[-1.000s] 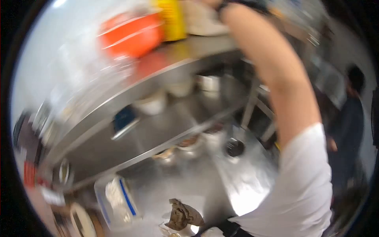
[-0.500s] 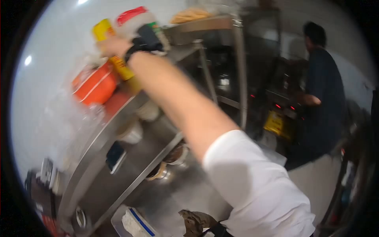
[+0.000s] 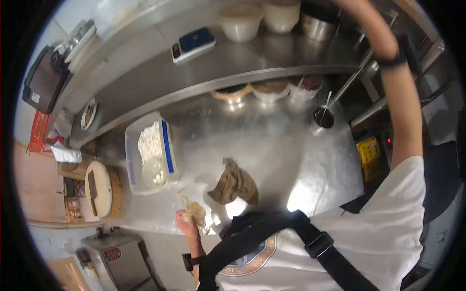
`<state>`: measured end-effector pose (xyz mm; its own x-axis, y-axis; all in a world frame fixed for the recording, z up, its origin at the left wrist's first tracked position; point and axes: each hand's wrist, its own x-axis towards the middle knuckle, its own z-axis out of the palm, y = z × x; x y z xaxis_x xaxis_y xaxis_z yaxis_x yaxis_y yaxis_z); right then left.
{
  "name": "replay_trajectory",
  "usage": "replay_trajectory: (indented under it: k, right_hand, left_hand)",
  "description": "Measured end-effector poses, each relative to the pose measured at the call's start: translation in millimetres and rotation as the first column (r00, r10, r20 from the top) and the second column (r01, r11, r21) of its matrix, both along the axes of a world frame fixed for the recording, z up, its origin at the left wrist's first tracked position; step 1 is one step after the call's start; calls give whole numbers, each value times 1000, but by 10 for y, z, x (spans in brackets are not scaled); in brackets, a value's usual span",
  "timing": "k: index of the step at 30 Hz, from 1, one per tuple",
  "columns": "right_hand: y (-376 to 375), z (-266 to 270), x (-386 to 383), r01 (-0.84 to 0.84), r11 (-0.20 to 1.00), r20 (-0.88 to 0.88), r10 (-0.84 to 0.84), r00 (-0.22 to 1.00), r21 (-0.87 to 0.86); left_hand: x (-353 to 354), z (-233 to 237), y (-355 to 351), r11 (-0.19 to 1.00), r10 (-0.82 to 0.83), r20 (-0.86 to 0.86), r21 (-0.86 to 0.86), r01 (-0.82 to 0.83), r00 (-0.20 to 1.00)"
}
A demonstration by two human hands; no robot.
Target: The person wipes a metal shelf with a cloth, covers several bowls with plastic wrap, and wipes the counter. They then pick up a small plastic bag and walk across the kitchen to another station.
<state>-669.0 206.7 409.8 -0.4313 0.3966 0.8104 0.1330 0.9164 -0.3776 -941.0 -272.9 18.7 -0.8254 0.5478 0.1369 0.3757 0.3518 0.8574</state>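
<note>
My left hand [image 3: 185,222] is low over the steel counter [image 3: 272,145], its fingers closed on a crumpled, see-through plastic bag [image 3: 195,212] with something pale yellowish in it. A brown cloth [image 3: 235,184] lies to the right of it. Beyond the bag stands a clear plastic box [image 3: 131,160] holding white powder and a small clear bowl [image 3: 154,170]. My right arm stretches up on the right; only part of my right hand [image 3: 358,7] shows at the top edge, its fingers cut off. Beneath that arm is a metal pot [image 3: 320,30].
A scale [image 3: 194,43], stacked white tubs [image 3: 281,15] and a plate [image 3: 89,114] occupy the raised steel shelf. Several filled containers line its front edge, beside a dark-filled pot [image 3: 323,118] with a spoon. A cleaver [image 3: 92,193] lies on a round board [image 3: 103,189] at left.
The view has swung down and left, from the upper shelf to the counter. My right hand, earlier at a yellow packet up there, is now mostly out of frame. My left hand has appeared.
</note>
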Motion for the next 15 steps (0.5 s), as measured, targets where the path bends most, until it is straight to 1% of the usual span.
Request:
replay_trajectory:
  k: [1, 2, 3, 4, 5, 6, 8, 9, 10, 11, 12, 13, 14, 15]
  right_hand:
    - [-367, -511, -118, -126, 980, 60, 137, 989, -156]
    - [-815, -1179, -259, -250, 895, 115, 311, 943, -370]
    - [-1273, -1907, -376, -303, 739, 144, 474, 869, -602]
    - [-1738, -2670, -556, -259, 585, 151, 559, 815, -769]
    - [-2134, -3296, -684, -226, 825, 602, 539, 589, -517]
    - [-2526, -3938, -745, -149, 769, 564, 571, 597, -621]
    - [-2975, -4503, -754, 81, 798, 700, 470, 537, -597]
    - [-3050, -4729, -671, 27, 912, 696, 292, 656, -409]
    - [-3006, -4892, -563, 24, 952, 704, 208, 679, -304]
    - [-2860, -4991, -421, 24, 982, 704, 117, 700, -187]
    - [-2697, -4977, -212, 80, 985, 664, 41, 747, -150]
    - [-2549, -4991, 83, 176, 968, 698, -2, 716, -179]
    - [-2397, -4732, 413, 261, 923, 644, -19, 765, -283]
    - [-2247, -4915, 812, 365, 887, 626, -117, 771, -284]
  left_hand:
    - [1, -60, -45, 999, 11, 3, -31, -11, 1000]
    - [4, -145, -81, 995, 70, 164, 52, -79, 984]
    - [4, -215, -78, 978, 107, 321, 135, -157, 941]
    - [-3, -241, -41, 980, 108, 321, 127, -156, 941]
    - [5, -253, -6, 964, 88, 396, 198, -179, 914]
    - [25, -265, 35, 943, 63, 467, 261, -206, 882]
    - [144, -149, 198, 957, 84, 478, 207, -205, 874]
    - [181, -107, 258, 960, 97, 480, 186, -209, 872]
    - [182, -151, 267, 966, 94, 479, 168, -196, 873]
    - [174, -253, 286, 973, -7, 498, 204, -110, 867]
    - [176, -335, 304, 969, -104, 514, 246, -30, 851]
    - [195, -369, 297, 978, -133, 531, 207, 24, 837]
    - [226, -404, 263, 979, -133, 536, 202, 27, 834]
    - [254, -430, 252, 984, -142, 567, 173, 52, 812]
